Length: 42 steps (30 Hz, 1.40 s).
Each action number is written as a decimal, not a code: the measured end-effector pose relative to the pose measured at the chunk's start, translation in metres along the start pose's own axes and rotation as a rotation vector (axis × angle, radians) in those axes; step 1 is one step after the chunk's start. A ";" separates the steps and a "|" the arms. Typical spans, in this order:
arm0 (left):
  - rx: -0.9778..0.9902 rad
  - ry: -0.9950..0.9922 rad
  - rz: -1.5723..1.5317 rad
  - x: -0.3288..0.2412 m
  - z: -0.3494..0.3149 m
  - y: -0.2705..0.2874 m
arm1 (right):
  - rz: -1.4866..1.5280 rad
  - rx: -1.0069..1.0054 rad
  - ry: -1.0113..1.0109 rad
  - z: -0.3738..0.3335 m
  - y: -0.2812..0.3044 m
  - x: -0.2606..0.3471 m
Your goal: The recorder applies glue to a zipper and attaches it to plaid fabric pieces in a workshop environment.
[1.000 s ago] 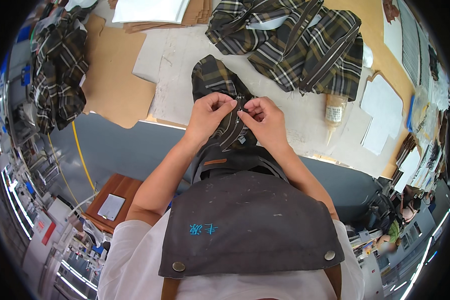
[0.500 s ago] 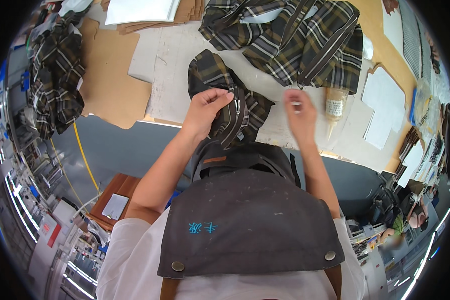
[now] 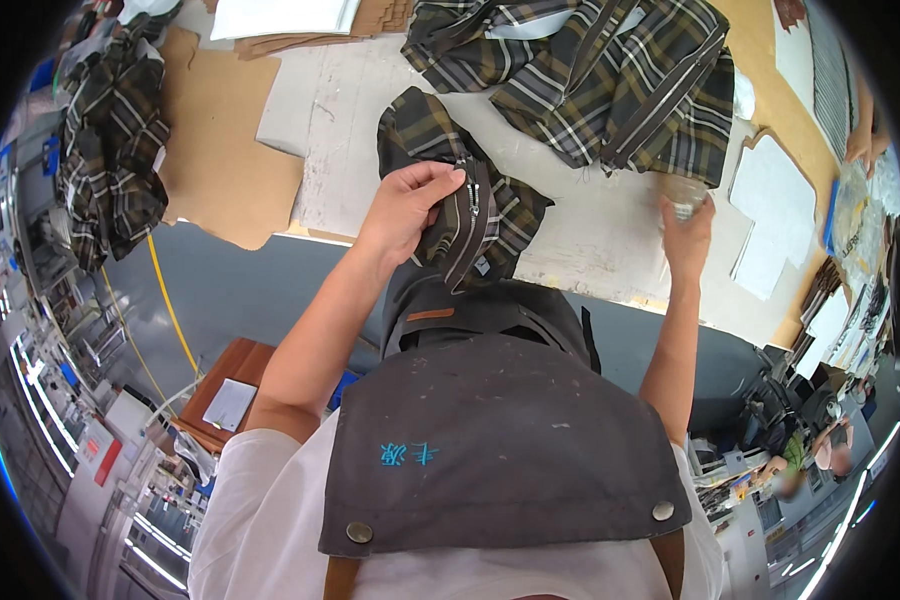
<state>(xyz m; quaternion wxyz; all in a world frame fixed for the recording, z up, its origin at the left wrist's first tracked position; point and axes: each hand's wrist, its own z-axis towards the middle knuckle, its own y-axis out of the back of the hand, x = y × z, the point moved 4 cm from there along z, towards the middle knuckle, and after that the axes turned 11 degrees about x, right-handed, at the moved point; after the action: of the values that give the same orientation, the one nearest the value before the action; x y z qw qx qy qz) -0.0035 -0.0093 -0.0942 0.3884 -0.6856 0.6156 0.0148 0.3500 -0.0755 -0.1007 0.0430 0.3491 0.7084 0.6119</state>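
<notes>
Edging grey floor: pale worktable. Left hand pinches plaid piece by its zipper, cloth beyond and right of fingertips; right hand wrapped round bottle.

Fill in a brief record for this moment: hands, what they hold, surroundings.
Left hand: pinching plaid cloth next to its zipper
Right hand: thumb and fingers around a bottle
Surface: pale table
Beyond the held piece: more plaid fabric
Left side: brown sheet, then a plaid heap
Right side: white paper; another person's hand farther right
</notes>
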 end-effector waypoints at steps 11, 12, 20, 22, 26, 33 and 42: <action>-0.017 0.060 0.186 0.003 -0.002 -0.007 | 1.956 0.498 -0.182 -0.037 0.015 0.101; -0.017 0.061 0.185 0.004 -0.002 -0.007 | 1.965 0.457 -0.195 -0.038 0.011 0.102; 0.005 0.052 0.165 0.009 -0.001 -0.009 | 2.034 0.574 -0.167 -0.045 -0.004 0.141; -0.004 0.059 0.166 0.007 -0.003 -0.011 | 1.963 0.580 -0.123 -0.042 -0.008 0.145; 0.002 0.068 0.148 0.007 -0.005 -0.011 | 2.013 0.634 -0.199 -0.042 -0.013 0.157; -0.001 0.040 0.114 0.007 -0.007 -0.011 | 2.253 1.033 -0.295 -0.058 -0.036 0.177; -0.002 0.015 0.132 0.008 -0.007 -0.009 | 2.183 0.824 -0.240 -0.054 -0.034 0.172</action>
<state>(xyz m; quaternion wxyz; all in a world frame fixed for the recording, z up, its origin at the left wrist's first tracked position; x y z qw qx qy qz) 0.0026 -0.0201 -0.0884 0.3812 -0.6440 0.6623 0.0360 0.1791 -0.0268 -0.0553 -0.5547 0.8146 0.1690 0.0117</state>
